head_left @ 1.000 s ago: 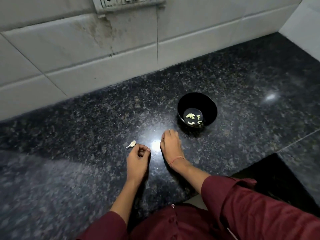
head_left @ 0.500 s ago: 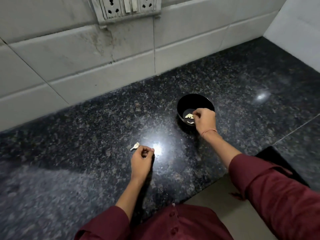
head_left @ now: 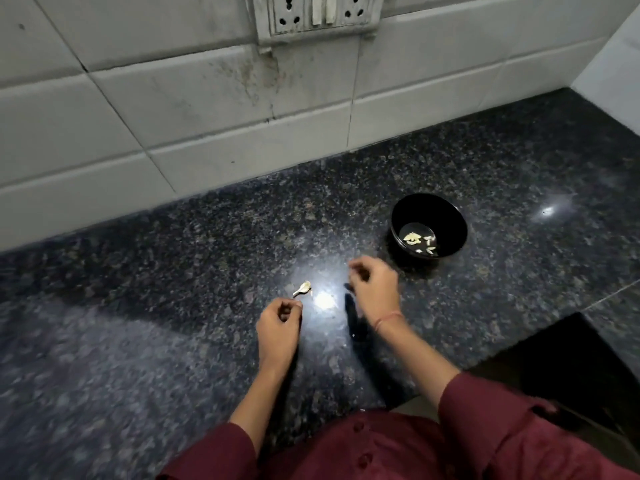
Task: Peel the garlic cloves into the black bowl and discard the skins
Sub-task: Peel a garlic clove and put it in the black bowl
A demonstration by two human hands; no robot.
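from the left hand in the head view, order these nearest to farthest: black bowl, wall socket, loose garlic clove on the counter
1. garlic clove: just ahead of the left hand, on the counter.
2. black bowl: farther off, ahead and to the right.
3. wall socket: farthest, up on the tiled wall.

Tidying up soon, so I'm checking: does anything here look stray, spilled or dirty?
One pale garlic piece lies loose on the granite counter just beyond the left hand, apart from the black bowl holding the other pieces. Brownish streaks stain the wall tile below the socket plate. Nothing looks spilled.
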